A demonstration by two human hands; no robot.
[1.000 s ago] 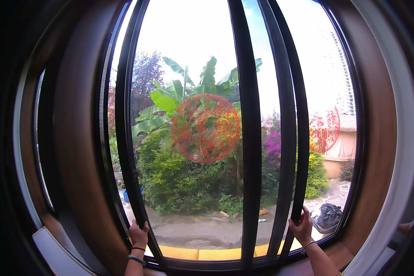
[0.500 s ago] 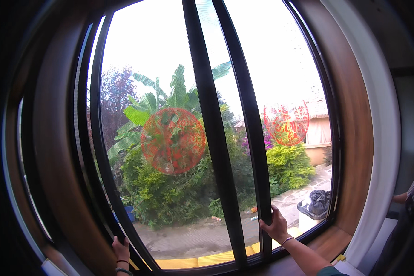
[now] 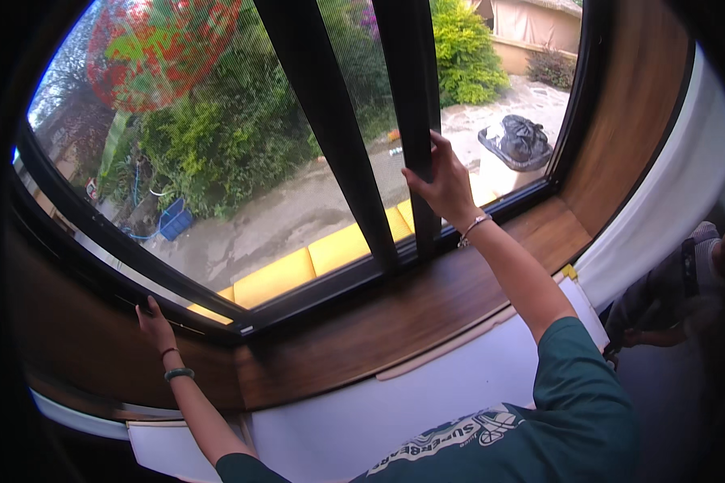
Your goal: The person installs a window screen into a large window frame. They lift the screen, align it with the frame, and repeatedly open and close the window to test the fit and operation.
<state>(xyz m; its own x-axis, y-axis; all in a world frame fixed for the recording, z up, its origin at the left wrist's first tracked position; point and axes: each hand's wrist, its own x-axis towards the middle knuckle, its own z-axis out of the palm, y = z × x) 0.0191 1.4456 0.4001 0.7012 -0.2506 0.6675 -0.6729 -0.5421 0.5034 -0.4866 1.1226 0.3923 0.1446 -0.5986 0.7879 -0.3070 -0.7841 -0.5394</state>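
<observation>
A large window with black-framed sliding panels [image 3: 322,129] fills the view ahead. My right hand [image 3: 445,183] is closed round an upright black window frame bar [image 3: 409,97] right of centre, its thumb on the near side. A second, wider upright bar [image 3: 330,121] stands just to its left. My left hand [image 3: 155,324] is at the window's lower left, fingers bent against the edge of the black side frame [image 3: 97,266]; its grip is partly hidden. Both arms are spread apart. A round red decal [image 3: 157,52] is on the left pane.
A brown wooden sill [image 3: 362,330] runs below the window, with a white surface [image 3: 427,382] under it. A pale curtain [image 3: 660,189] hangs at right, beside another person [image 3: 685,282]. Outside are bushes [image 3: 225,137], yellow cushions [image 3: 282,278] and a bin with a black bag [image 3: 517,145].
My view has tipped down and turned, so the sill, my forearms and green sleeves now show. Both hands stay at the same parts of the window; the bars look about equally far apart.
</observation>
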